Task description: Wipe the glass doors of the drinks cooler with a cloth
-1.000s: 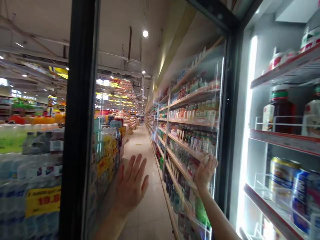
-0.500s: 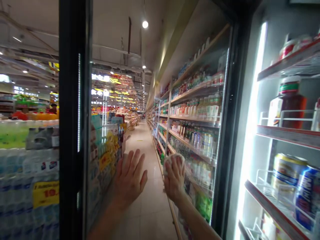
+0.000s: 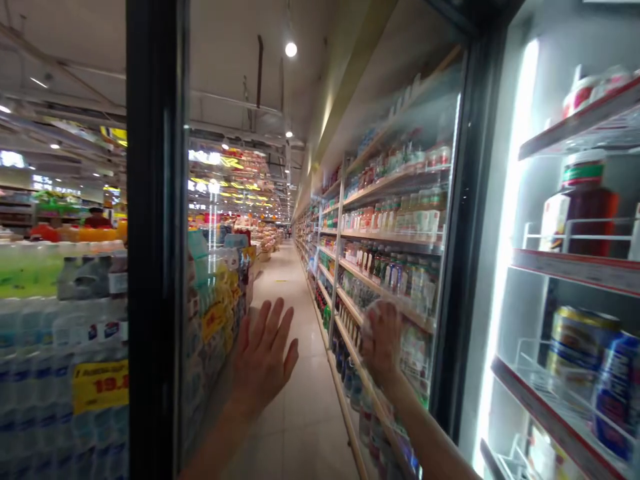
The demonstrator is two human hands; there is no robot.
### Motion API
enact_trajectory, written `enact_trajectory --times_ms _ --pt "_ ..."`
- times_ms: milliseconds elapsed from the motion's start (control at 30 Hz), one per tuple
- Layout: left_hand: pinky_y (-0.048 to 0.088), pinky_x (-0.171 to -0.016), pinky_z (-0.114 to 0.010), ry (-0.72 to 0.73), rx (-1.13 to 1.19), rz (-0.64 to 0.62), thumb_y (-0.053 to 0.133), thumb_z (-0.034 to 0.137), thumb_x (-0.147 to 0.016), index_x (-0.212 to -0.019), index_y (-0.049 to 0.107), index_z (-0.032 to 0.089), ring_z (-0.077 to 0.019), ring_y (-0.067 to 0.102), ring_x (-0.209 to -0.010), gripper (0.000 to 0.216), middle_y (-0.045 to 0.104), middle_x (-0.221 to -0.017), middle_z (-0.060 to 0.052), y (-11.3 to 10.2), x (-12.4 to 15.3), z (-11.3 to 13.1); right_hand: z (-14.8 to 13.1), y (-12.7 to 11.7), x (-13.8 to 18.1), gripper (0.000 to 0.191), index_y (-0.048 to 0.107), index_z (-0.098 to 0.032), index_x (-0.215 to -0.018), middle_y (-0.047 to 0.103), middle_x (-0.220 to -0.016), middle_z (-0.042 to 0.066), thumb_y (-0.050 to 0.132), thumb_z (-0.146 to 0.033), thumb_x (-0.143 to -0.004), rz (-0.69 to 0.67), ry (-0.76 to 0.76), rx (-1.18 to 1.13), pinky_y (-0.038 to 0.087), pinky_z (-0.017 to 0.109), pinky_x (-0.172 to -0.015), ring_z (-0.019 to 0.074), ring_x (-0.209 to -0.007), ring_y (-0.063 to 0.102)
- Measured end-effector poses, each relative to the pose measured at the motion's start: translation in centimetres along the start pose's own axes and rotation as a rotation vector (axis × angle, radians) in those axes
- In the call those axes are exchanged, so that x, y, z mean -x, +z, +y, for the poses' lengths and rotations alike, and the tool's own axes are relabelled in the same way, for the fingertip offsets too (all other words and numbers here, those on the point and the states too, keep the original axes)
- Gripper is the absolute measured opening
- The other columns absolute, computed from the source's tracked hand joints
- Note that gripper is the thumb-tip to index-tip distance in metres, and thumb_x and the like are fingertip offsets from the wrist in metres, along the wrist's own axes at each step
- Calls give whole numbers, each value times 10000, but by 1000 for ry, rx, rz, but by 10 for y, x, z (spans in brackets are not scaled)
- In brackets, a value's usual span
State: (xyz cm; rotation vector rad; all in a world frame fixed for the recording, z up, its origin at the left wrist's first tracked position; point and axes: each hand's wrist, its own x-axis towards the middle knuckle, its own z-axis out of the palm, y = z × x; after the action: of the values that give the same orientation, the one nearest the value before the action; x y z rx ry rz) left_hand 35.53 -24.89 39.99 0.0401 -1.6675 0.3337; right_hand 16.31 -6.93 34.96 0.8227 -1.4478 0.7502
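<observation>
A glass cooler door with a black frame [image 3: 155,200] stands open in front of me. My left hand [image 3: 263,360] lies spread against its glass, fingers apart and holding nothing. Farther right, my right hand [image 3: 385,343] presses a crumpled whitish cloth [image 3: 370,323] to the same pane. That hand is smeared by motion, and its palm covers most of the cloth. Through or in the glass, shelves of bottles [image 3: 375,267] and a pale aisle floor [image 3: 295,400] show behind both hands.
On the right is the lit cooler interior, with a dark red bottle [image 3: 585,207] and cans [image 3: 583,340] on wire-edged shelves. A bright light strip [image 3: 505,240] runs down its side. Left of the door, packed water bottles [image 3: 50,387] carry a yellow price sign [image 3: 100,385].
My right hand has slid right across the glass with the cloth. My left hand has stayed nearly in place on the pane. The door frame sits slightly farther right in view.
</observation>
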Motion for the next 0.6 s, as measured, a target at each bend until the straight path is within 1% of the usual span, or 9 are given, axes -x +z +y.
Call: enact_trajectory --times_ms 100,167,233,333,367,400,500,533,600 --pt "145 -1139 -426 15 0 11 498 296 -851 -1427 244 219 -222 336 -1335 634 464 -1367 -90 1 0 -1 45 -7 -6 527 324 -133 -1398 380 -1418 186 295 -272 -891 247 410 103 215 647 -1059 315 -1367 254" --pt "143 -1139 -426 2 25 19 490 294 -855 -1427 242 226 -216 329 -1338 627 458 -1374 -86 2 1 0 55 -9 -4 540 300 -106 -1406 378 -1411 207 271 -277 -895 331 512 132 191 671 -1053 323 -1361 260" --pt "141 -1140 -425 -18 49 23 498 304 -852 -1423 251 240 -214 331 -1337 625 461 -1373 -78 3 1 0 44 -7 5 542 276 -141 -1419 341 -1441 182 304 -262 -892 252 374 92 195 673 -1052 321 -1378 220" --pt "152 -1137 -421 -27 59 23 510 309 -848 -1414 277 249 -216 344 -1331 616 467 -1370 -75 4 2 -1 23 -5 15 525 330 -239 -1395 352 -1452 113 387 -235 -874 -10 0 -1 240 645 -1052 312 -1386 211" --pt "158 -1135 -421 -18 55 24 507 306 -849 -1411 287 245 -217 350 -1327 607 472 -1365 -77 4 2 -1 22 -5 14 514 349 -245 -1384 373 -1439 110 394 -234 -872 -28 -30 0 246 644 -1049 313 -1382 223" --pt "164 -1133 -423 -8 47 27 502 300 -851 -1407 300 237 -219 357 -1323 595 478 -1359 -81 3 1 -2 22 -6 11 504 358 -232 -1380 393 -1424 122 384 -235 -877 18 19 24 244 651 -1043 316 -1376 237" --pt "170 -1129 -430 20 5 36 497 287 -851 -1389 342 204 -228 366 -1318 566 492 -1344 -96 2 0 -2 19 -3 -5 517 304 -149 -1406 385 -1411 191 323 -236 -897 309 357 126 216 684 -1030 329 -1368 246" --pt "171 -1128 -433 27 -4 37 499 285 -850 -1381 357 197 -230 363 -1320 558 492 -1343 -99 1 0 -1 11 0 -9 528 283 -137 -1415 364 -1422 200 318 -235 -898 345 392 129 208 687 -1031 331 -1371 235" --pt "170 -1129 -436 30 -9 36 505 286 -845 -1365 384 190 -230 356 -1324 543 490 -1345 -100 1 0 -1 -14 6 -11 542 276 -161 -1421 334 -1449 175 341 -233 -888 230 233 69 221 663 -1043 326 -1384 206"
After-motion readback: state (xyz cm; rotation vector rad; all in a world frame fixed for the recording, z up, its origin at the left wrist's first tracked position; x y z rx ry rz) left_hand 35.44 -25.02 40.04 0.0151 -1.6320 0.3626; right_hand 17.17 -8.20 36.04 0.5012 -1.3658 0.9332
